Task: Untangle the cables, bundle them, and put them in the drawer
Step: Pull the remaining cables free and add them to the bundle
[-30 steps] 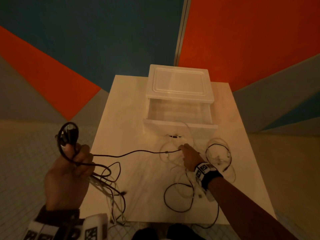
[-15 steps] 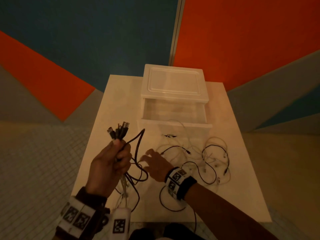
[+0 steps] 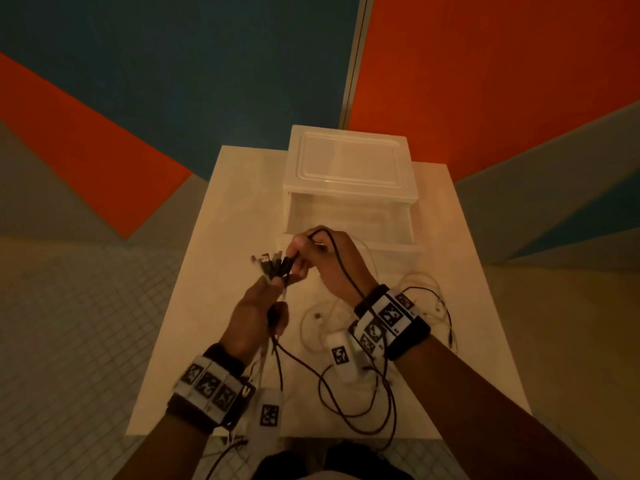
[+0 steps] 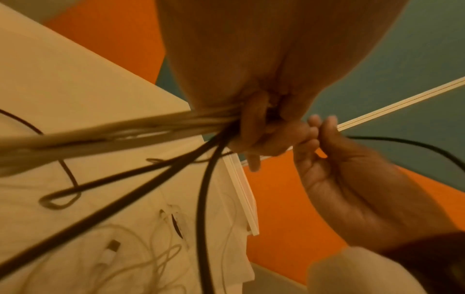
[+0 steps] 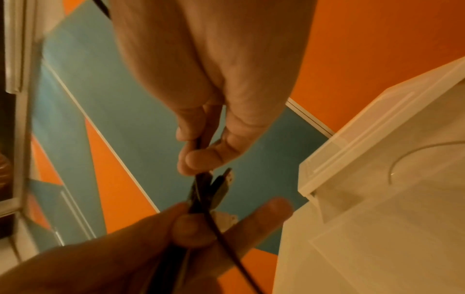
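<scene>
My left hand (image 3: 258,308) grips a bunch of black and white cables with their plug ends (image 3: 268,263) sticking up out of the fist; the strands (image 4: 141,129) trail down from it onto the table. My right hand (image 3: 320,258) pinches a black cable (image 3: 343,265) just behind its plug and holds it against the bunch; in the right wrist view the pinch (image 5: 198,159) sits right above the left fingers (image 5: 191,228). That cable loops back over my right wrist. More white and black cables (image 3: 349,403) lie loose on the table. The white drawer (image 3: 346,220) stands open behind my hands.
The drawer unit (image 3: 349,161) sits at the back centre of the small white table (image 3: 207,271). Loose cable loops (image 3: 436,306) lie right of my right wrist and hang over the near edge. Tiled floor surrounds the table; painted walls rise behind.
My right hand has lifted off the table with a black cable end and come up to the bunch. My left hand has moved right and forward, in front of the drawer.
</scene>
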Available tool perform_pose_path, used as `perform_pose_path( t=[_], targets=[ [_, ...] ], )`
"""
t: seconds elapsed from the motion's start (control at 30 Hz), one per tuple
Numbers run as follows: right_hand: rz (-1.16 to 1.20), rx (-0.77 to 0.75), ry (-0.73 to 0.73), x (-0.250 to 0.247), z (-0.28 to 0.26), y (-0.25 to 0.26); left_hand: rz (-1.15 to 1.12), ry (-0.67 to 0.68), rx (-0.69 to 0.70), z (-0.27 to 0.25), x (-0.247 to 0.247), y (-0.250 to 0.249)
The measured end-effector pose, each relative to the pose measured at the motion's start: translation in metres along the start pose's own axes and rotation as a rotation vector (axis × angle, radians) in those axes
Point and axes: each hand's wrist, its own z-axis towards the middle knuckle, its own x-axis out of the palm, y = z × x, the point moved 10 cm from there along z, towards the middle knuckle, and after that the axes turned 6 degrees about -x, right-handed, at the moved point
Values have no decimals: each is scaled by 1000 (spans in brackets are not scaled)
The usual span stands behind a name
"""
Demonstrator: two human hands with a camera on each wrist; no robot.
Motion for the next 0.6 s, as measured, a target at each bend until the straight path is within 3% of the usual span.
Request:
perform_pose_path(
  t=[0.1, 0.17, 0.27, 0.37, 0.47, 0.6],
  targets=[
    [-131, -66, -2, 1, -3, 7, -90, 26, -37, 4, 10, 0],
    [-148, 11, 38, 2, -13, -12, -226, 74, -55, 6, 9, -3],
    [134, 232, 218, 30, -39, -45, -387, 168, -66, 4, 10, -12],
    [311, 272, 295, 59, -62, -46, -365, 215, -69, -1, 6, -21],
    [264, 192, 194, 48, -68, -32, -272, 224, -79, -5, 0, -25],
    [110, -41, 51, 16, -67, 13, -140, 134, -75, -8, -17, -21]
  ],
)
